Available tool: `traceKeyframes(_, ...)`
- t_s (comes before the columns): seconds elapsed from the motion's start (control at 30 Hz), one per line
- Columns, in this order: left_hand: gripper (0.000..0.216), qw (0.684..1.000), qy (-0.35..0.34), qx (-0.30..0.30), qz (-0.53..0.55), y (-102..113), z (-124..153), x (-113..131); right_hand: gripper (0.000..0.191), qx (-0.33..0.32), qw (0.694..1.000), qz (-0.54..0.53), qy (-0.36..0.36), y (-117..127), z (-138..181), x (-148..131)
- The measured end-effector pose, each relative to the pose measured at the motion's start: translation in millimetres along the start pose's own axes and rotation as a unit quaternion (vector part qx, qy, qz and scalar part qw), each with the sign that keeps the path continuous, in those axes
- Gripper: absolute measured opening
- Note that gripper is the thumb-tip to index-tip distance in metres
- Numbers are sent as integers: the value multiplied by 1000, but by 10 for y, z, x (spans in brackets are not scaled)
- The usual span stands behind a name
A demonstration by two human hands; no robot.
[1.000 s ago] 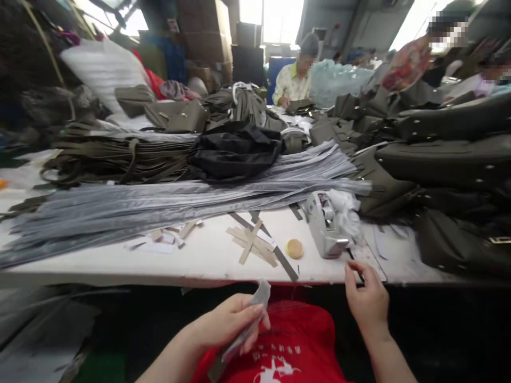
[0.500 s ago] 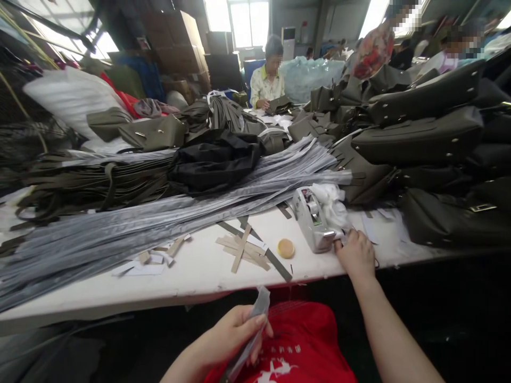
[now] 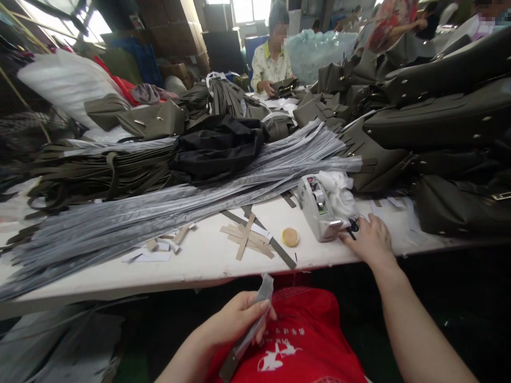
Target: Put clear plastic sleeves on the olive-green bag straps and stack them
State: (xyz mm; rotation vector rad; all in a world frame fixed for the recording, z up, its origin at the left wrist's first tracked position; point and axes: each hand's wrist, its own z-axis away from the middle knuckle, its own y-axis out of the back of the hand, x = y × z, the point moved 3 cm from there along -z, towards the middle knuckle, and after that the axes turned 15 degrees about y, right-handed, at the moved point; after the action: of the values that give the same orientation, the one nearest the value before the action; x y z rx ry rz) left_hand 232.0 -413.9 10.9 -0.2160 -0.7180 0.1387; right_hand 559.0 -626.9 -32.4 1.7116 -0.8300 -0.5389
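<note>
My left hand (image 3: 245,317) is closed around an olive strap (image 3: 228,366) covered in translucent plastic film, held low over my red apron (image 3: 315,330). The strap slants from lower left up to its filmed tip above my thumb. At the table's front edge, my right hand (image 3: 371,239) rests just right of a white tape dispenser (image 3: 319,213). Its thumb and fingers are bent about a small black object (image 3: 353,226), whose kind I cannot make out. Crumpled white plastic (image 3: 339,194) lies against the dispenser's far side.
A long bundle of film-wrapped straps (image 3: 159,213) crosses the white table (image 3: 207,255). Tan strips (image 3: 245,239) and a round yellow-rimmed tin (image 3: 290,237) lie in front. Olive bags (image 3: 447,125) are heaped at right, a black cloth (image 3: 219,149) mid-table. A co-worker (image 3: 271,58) sits opposite.
The view has tilted down slightly. My right hand has shifted a little beside the dispenser, and a black object now shows at its fingers. My left hand still grips the strap.
</note>
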Motion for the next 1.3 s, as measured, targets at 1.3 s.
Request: traceKeyframes(1.3,62,1000,12,-16,-5,60,-189,-51,57,5,1000,8,29,-192,50,55)
